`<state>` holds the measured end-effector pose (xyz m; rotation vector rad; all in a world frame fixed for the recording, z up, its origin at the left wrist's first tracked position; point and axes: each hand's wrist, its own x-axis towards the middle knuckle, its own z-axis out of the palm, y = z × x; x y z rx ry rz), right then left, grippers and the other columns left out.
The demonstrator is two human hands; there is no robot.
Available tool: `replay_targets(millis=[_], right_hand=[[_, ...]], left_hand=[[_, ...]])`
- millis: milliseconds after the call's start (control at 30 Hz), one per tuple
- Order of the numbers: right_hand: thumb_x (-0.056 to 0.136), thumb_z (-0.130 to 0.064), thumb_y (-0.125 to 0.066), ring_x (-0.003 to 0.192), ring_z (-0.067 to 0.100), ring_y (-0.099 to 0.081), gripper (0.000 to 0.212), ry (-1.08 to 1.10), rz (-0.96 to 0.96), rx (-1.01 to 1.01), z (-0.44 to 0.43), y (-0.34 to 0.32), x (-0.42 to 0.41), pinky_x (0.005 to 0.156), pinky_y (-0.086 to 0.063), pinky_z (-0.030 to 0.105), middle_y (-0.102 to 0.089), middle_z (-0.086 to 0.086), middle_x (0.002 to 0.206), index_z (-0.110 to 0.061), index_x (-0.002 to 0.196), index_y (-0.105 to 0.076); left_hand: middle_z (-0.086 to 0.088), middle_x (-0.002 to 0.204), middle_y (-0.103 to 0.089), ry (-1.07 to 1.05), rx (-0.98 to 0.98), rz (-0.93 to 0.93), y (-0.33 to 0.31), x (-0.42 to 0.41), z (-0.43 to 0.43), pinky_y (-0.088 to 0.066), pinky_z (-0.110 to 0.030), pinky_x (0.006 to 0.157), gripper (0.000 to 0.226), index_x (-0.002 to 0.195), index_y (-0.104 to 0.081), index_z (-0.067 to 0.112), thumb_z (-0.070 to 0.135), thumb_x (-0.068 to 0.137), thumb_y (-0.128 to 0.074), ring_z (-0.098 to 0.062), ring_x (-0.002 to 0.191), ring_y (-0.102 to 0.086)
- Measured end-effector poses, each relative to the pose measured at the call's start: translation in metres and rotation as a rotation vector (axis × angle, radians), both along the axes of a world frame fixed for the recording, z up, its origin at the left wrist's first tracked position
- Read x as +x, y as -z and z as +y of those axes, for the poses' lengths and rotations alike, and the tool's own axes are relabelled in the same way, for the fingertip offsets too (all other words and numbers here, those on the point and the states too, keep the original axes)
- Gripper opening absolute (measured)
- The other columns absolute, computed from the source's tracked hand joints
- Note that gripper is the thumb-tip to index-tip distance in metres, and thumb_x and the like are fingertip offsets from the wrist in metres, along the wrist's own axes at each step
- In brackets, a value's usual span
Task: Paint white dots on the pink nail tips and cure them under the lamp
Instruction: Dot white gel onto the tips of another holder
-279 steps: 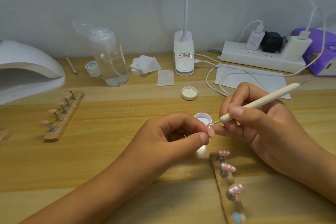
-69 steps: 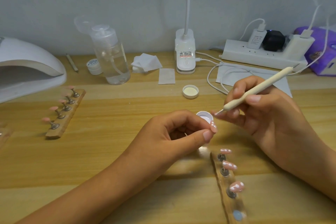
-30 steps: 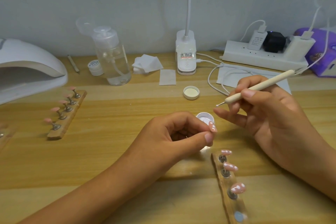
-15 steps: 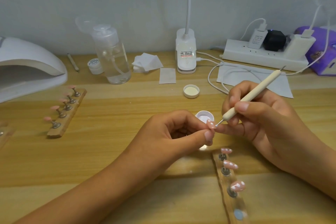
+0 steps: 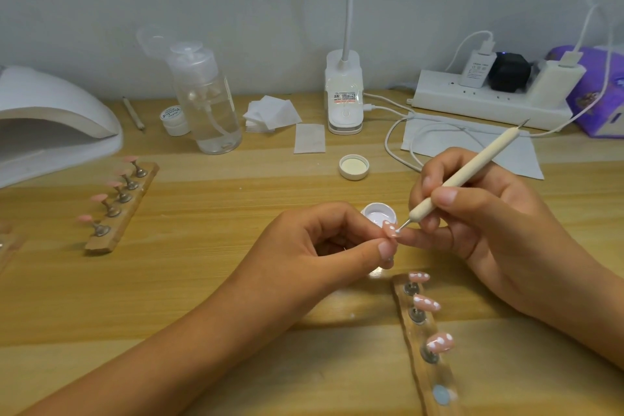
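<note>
My left hand [image 5: 324,243] pinches a pink nail tip [image 5: 390,229] on its small stand between thumb and forefinger. My right hand [image 5: 483,223] grips a cream dotting pen [image 5: 469,176] like a pencil, and its metal point touches the held tip, which carries white dots. Just behind the tip sits a small open pot of white gel [image 5: 379,213]. A wooden holder [image 5: 427,344] at the lower right carries three pink tips with white dots. Another wooden holder [image 5: 125,206] at the left carries several plain pink tips. The white curing lamp [image 5: 50,125] stands at the far left.
A pot lid [image 5: 354,166] lies behind the hands. Along the back stand a clear pump bottle [image 5: 206,101], a small white jar [image 5: 174,120], cotton pads [image 5: 271,113], a clip lamp base [image 5: 344,94], a power strip [image 5: 486,98] with cables, and a purple box [image 5: 597,94].
Half a second ago the pen point was at the tip as now; a second ago it was lifted away, above the pot. My left hand has kept its hold.
</note>
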<state>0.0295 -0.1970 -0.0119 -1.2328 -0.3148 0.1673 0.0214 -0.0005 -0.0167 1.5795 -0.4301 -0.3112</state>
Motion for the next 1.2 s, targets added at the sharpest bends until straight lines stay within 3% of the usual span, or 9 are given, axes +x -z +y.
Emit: replay_targets(millis=[400,567,1033,1200], right_hand=[[0.071,-0.017,-0.065,0.058,0.007,-0.056,0.001,-0.010,-0.008,0.012,-0.0008,0.0012,0.0001,0.065,-0.058,0.030,-0.057,0.003,0.067,-0.018,0.071,-0.064],[0.070,-0.017,-0.064,0.058,0.007,-0.056,0.001,-0.002,-0.008,0.017,-0.0007,0.0011,0.0000,0.063,-0.058,0.030,-0.056,0.002,0.066,-0.018,0.071,-0.064],[0.071,-0.018,-0.065,0.060,0.007,-0.057,0.002,-0.014,-0.006,0.010,-0.0013,0.0008,0.0001,0.064,-0.058,0.029,-0.057,0.003,0.066,-0.018,0.073,-0.065],[0.071,-0.018,-0.065,0.059,0.007,-0.057,0.001,-0.020,-0.012,0.005,-0.0017,0.0008,-0.0006,0.065,-0.058,0.030,-0.057,0.003,0.067,-0.018,0.073,-0.064]], left_hand=[[-0.003,0.079,-0.074,0.005,0.002,-0.018,0.0000,-0.0005,0.0007,-0.051,-0.023,0.073,0.002,0.077,-0.074,0.023,0.024,0.075,-0.074,-0.012,0.077,-0.065],[0.000,0.077,-0.073,0.003,-0.006,-0.012,-0.0001,0.0003,-0.0001,-0.050,-0.016,0.069,0.003,0.076,-0.074,0.025,0.022,0.075,-0.074,-0.007,0.074,-0.064],[0.001,0.076,-0.073,0.002,0.014,-0.020,-0.0002,-0.0001,0.0002,-0.049,-0.015,0.066,0.002,0.075,-0.073,0.024,0.022,0.075,-0.073,-0.006,0.072,-0.063],[-0.006,0.081,-0.074,0.006,0.018,-0.028,0.0010,0.0004,0.0010,-0.051,-0.022,0.072,0.009,0.077,-0.073,0.024,0.031,0.072,-0.075,-0.012,0.077,-0.064]])
